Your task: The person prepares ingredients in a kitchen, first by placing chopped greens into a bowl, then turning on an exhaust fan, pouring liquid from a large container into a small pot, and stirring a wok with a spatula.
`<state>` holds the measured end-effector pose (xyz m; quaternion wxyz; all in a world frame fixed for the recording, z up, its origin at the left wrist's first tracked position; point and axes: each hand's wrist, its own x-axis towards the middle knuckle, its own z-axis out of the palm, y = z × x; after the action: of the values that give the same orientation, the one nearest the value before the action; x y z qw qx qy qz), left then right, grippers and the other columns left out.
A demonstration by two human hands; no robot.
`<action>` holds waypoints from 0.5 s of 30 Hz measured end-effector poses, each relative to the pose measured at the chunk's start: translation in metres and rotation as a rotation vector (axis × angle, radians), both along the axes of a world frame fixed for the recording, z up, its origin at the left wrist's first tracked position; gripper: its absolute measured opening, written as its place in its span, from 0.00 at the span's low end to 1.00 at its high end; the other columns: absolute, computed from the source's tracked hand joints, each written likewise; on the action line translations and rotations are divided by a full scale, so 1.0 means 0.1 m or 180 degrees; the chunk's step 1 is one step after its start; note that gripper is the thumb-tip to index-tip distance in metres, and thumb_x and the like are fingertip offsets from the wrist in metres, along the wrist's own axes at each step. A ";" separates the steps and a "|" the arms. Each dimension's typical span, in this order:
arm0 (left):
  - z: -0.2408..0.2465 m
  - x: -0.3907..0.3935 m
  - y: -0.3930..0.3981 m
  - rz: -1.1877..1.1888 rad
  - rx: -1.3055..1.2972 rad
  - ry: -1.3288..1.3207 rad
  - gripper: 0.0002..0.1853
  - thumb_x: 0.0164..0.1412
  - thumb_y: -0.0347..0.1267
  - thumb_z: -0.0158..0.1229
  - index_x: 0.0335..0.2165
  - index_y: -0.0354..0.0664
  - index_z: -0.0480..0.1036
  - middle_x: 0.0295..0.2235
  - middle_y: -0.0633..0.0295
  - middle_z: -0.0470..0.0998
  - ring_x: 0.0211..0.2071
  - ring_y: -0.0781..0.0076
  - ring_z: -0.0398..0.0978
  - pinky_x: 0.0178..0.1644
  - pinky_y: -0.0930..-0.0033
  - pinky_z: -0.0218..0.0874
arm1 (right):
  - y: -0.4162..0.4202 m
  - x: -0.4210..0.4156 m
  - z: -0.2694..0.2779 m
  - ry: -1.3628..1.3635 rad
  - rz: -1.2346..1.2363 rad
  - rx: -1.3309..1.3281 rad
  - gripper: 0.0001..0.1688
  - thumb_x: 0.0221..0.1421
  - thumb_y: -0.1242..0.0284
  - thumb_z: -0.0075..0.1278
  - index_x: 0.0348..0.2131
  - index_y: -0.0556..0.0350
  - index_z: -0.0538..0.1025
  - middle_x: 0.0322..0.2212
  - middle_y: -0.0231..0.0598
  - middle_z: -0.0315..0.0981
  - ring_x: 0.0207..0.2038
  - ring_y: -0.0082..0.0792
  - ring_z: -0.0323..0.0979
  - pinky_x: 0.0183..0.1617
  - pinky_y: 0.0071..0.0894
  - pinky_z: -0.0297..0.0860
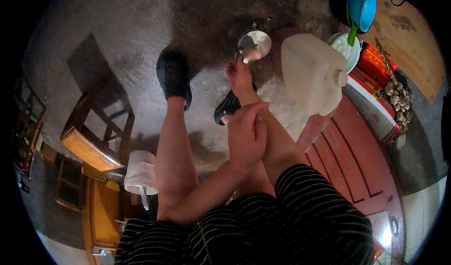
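Observation:
My right hand (241, 75) reaches forward over the floor, its fingertips at the near rim of a round, shiny metal vessel or lid (259, 43); which of the two it is, I cannot tell. Across my right forearm lies my left hand (246, 134), its fingers curled against it. Just right of the metal piece stands a large translucent plastic jug (310, 75) with a capped spout. Dark shoes (172, 71) are on my feet, one set forward and the other partly behind my right arm.
A white bucket (141, 170) stands by my left leg, near a wooden stool (91, 152). Rightward are a reddish wooden panel (352, 152), red boxes (373, 68), garlic bulbs (400, 99), a pale strainer basket (347, 50), a blue plastic dipper (363, 9) and a wooden board (412, 43).

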<state>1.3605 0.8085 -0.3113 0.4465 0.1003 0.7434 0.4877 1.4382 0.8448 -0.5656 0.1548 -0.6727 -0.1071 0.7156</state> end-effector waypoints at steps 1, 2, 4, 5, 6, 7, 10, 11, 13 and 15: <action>0.02 -0.02 0.00 -0.0003 -0.0029 -0.0093 0.15 0.51 0.21 0.47 0.39 0.36 0.72 0.36 0.50 0.75 0.38 0.50 0.72 0.44 0.56 0.61 | 0.00 0.06 -0.01 -0.0108 0.0296 0.0139 0.19 0.62 0.58 0.46 0.34 0.56 0.68 0.32 0.40 0.70 0.32 0.31 0.69 0.39 0.31 0.68; 0.04 -0.02 0.00 -0.0007 -0.0059 -0.0188 0.15 0.51 0.21 0.48 0.39 0.36 0.72 0.35 0.50 0.75 0.38 0.50 0.72 0.43 0.56 0.61 | 0.01 0.14 0.00 -0.0219 0.0591 0.0277 0.19 0.62 0.58 0.45 0.35 0.57 0.69 0.31 0.39 0.70 0.32 0.30 0.69 0.38 0.31 0.68; 0.00 -0.01 -0.04 -0.0158 -0.0051 -0.0033 0.15 0.50 0.21 0.48 0.39 0.37 0.72 0.35 0.51 0.76 0.37 0.50 0.72 0.43 0.56 0.61 | 0.02 0.15 0.05 -0.0289 0.0866 0.0483 0.20 0.63 0.57 0.44 0.35 0.59 0.70 0.29 0.39 0.70 0.31 0.29 0.69 0.36 0.30 0.68; -0.02 0.00 -0.05 -0.0235 -0.0050 0.0043 0.15 0.50 0.21 0.48 0.39 0.37 0.72 0.35 0.51 0.76 0.37 0.51 0.72 0.43 0.57 0.62 | 0.03 0.14 0.07 -0.0268 0.0845 0.0554 0.21 0.63 0.57 0.44 0.35 0.59 0.70 0.29 0.38 0.70 0.31 0.29 0.69 0.35 0.29 0.67; -0.01 0.01 -0.06 -0.0251 -0.0073 0.0010 0.15 0.49 0.21 0.48 0.39 0.37 0.72 0.35 0.51 0.76 0.37 0.50 0.72 0.43 0.57 0.62 | 0.03 0.16 0.07 -0.0257 0.0816 0.0630 0.22 0.63 0.57 0.43 0.35 0.60 0.70 0.29 0.38 0.70 0.31 0.28 0.69 0.35 0.28 0.67; 0.00 0.02 -0.07 -0.0268 -0.0099 -0.0024 0.16 0.49 0.20 0.49 0.39 0.37 0.72 0.35 0.50 0.76 0.37 0.50 0.72 0.42 0.57 0.62 | 0.05 0.18 0.07 -0.0233 0.0780 0.0678 0.21 0.63 0.57 0.45 0.33 0.60 0.71 0.27 0.37 0.71 0.30 0.28 0.69 0.34 0.28 0.67; -0.03 0.05 -0.11 -0.0309 -0.0054 0.0119 0.16 0.48 0.20 0.49 0.39 0.37 0.72 0.35 0.50 0.76 0.37 0.50 0.72 0.42 0.57 0.62 | 0.09 0.27 0.07 -0.0163 0.0946 0.0933 0.19 0.62 0.60 0.46 0.29 0.59 0.74 0.25 0.33 0.72 0.28 0.26 0.69 0.33 0.26 0.66; -0.04 0.06 -0.12 -0.0321 -0.0017 0.0207 0.16 0.48 0.20 0.49 0.38 0.37 0.72 0.35 0.50 0.76 0.37 0.50 0.72 0.41 0.57 0.62 | 0.10 0.31 0.08 -0.0205 0.1023 0.0903 0.19 0.63 0.61 0.46 0.30 0.59 0.74 0.25 0.33 0.72 0.28 0.26 0.68 0.33 0.26 0.65; -0.03 0.06 -0.16 -0.0376 -0.0068 0.0068 0.16 0.51 0.21 0.49 0.41 0.40 0.71 0.38 0.52 0.75 0.42 0.53 0.71 0.46 0.59 0.62 | 0.11 0.34 0.11 -0.0259 0.1194 0.0839 0.17 0.63 0.62 0.46 0.31 0.59 0.75 0.26 0.33 0.72 0.28 0.25 0.68 0.33 0.25 0.64; 0.00 0.04 -0.17 -0.0444 -0.0160 -0.0046 0.16 0.53 0.21 0.49 0.42 0.42 0.71 0.39 0.53 0.74 0.44 0.54 0.71 0.49 0.61 0.62 | 0.14 0.38 0.19 -0.0249 0.1479 0.0941 0.21 0.63 0.59 0.44 0.32 0.61 0.75 0.25 0.33 0.70 0.29 0.26 0.67 0.36 0.25 0.63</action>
<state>1.3644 0.7920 -0.3115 0.4872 0.1371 0.7434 0.4373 1.4758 0.8586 -0.5468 0.0787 -0.6273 -0.3677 0.6820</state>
